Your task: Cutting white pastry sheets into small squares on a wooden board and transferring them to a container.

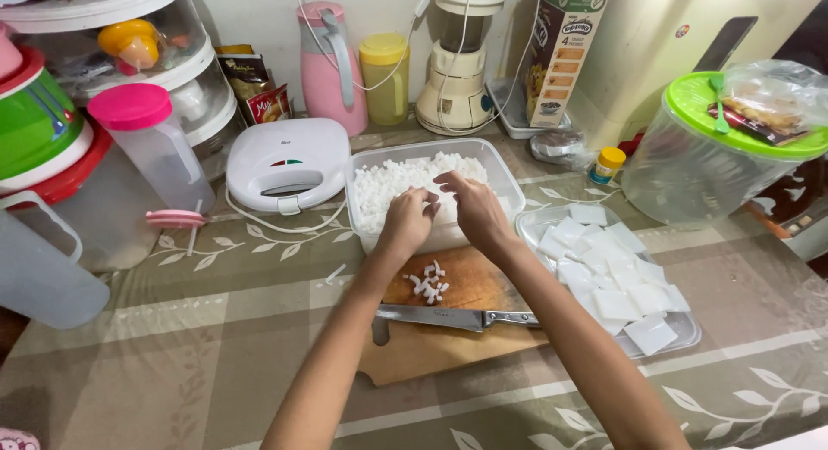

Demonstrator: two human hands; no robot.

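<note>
The fingertips are hiding behind both hands, so their grip is staying unclear. The left hand [405,221] and right hand [470,210] are hovering over the plastic container [504,183] of white cubes [388,181], beyond the cutting board [466,286].

A: Support surface?
B: Table [216,346] under a beige leaf-print cloth.

A: Middle?
B: Wooden board [431,346], knife [448,316] across it. Behind, touching, a clear tub [500,178] of white cubes. To its right, a tray [686,329] of white slabs.

A: Back row?
B: White sandwich maker [289,161], pink jug [332,66], yellow canister [385,75], blender [455,62], carton [565,53].

A: Edges?
B: Left, pink-lidded pitcher [155,144]; right, green-lidded jar [690,170].
</note>
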